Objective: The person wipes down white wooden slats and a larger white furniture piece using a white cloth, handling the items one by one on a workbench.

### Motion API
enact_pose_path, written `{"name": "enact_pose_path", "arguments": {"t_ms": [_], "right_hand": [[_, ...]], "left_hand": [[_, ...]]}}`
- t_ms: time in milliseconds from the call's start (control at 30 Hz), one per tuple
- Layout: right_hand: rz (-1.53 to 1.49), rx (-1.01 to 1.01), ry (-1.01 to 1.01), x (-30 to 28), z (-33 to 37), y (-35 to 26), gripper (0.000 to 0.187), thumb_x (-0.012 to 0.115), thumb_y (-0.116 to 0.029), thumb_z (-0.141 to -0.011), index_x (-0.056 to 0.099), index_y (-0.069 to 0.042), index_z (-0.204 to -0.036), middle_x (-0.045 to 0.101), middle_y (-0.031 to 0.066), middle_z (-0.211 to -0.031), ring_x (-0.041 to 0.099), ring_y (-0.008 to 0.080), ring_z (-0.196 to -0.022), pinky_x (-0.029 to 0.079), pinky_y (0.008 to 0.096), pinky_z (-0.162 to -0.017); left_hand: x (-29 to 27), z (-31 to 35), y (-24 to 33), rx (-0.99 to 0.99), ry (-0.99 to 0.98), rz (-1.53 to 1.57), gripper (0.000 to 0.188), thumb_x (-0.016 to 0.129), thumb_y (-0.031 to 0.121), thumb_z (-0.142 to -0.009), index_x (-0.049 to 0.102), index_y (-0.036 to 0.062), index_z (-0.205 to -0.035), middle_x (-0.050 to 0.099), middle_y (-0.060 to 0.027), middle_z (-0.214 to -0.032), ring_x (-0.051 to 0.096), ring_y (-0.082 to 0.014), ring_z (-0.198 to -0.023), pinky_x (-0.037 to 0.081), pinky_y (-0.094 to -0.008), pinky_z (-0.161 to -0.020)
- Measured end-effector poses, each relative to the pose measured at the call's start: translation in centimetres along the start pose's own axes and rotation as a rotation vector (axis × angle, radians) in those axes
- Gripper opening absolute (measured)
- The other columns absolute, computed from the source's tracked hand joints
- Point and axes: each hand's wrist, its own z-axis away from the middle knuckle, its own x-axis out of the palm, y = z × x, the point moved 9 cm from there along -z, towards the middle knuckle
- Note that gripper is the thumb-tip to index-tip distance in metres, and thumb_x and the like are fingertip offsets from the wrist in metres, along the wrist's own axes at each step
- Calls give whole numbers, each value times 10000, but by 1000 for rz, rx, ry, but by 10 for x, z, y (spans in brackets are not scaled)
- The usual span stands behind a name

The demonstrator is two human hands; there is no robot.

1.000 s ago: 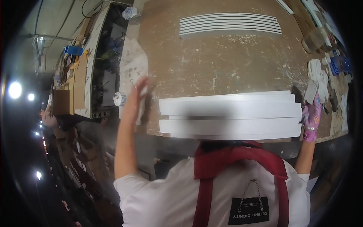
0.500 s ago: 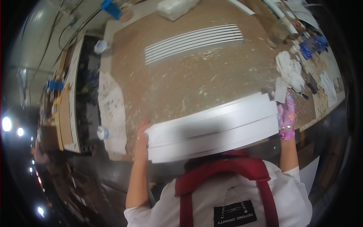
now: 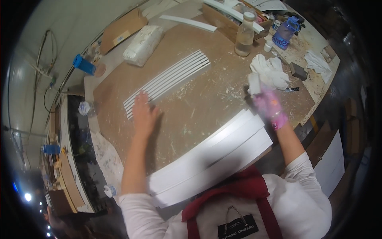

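My bare left hand [image 3: 144,113] reaches over the table with its fingers stretched out. Its fingertips are at the near left end of a row of narrow white strips [image 3: 171,79] lying side by side. In its pink patterned glove, my right hand [image 3: 271,106] is blurred, with the fingers closed around a small pale rectangular block [image 3: 253,83]. That block is beside a heap of white gloves [image 3: 270,71]. Right in front of my body, wide white boards [image 3: 215,159] lie overlapped along the near table edge, touched by neither hand.
On the brown worktable [image 3: 191,115] stand a glass bottle [image 3: 244,36], a blue plastic bottle [image 3: 285,34] and a plastic-wrapped white bundle [image 3: 143,46]. A dark block [image 3: 297,71] lies right of the gloves. Behind them is a cardboard box [image 3: 223,22].
My left hand has left the end of the wide boards and moved forward to the narrow strips. My right hand has shifted forward with the pale block. The whole view has turned.
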Motion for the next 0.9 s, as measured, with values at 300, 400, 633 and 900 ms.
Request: {"name": "enact_pose_path", "arguments": {"t_ms": [300,400,633,900], "right_hand": [[618,-145,39,6,-25,-27,387,634,-241,-865,544,-67,-1199,603,6,-1049,565,96,-878,471,237,-713],[772,-201,29,34,-56,-29,375,621,-241,-874,548,-58,-1193,604,6,-1036,554,84,-867,468,236,-714],[745,-150,-83,51,-104,-12,321,609,-194,-884,561,-91,-1184,603,-15,-1042,548,60,-874,462,221,-701],[763,-115,-47,43,-96,-1,315,614,-200,-879,572,-93,-1172,604,-8,-1051,548,62,-867,462,227,-700]], "left_hand": [[48,9,59,41,-197,176,597,660,296,-783,451,43,-1283,448,-172,-1325,428,-359,-1201,352,-473,-970],[24,-13,74,135,-65,246,452,649,180,-784,516,17,-1185,541,-185,-1158,521,-370,-1035,429,-420,-868],[48,-24,81,213,-198,189,432,639,182,-806,514,-2,-1176,529,-188,-1158,530,-365,-1024,447,-403,-863],[44,-15,64,73,-3,140,485,646,216,-799,492,-2,-1205,452,-201,-1300,414,-371,-1216,332,-468,-992]]}}
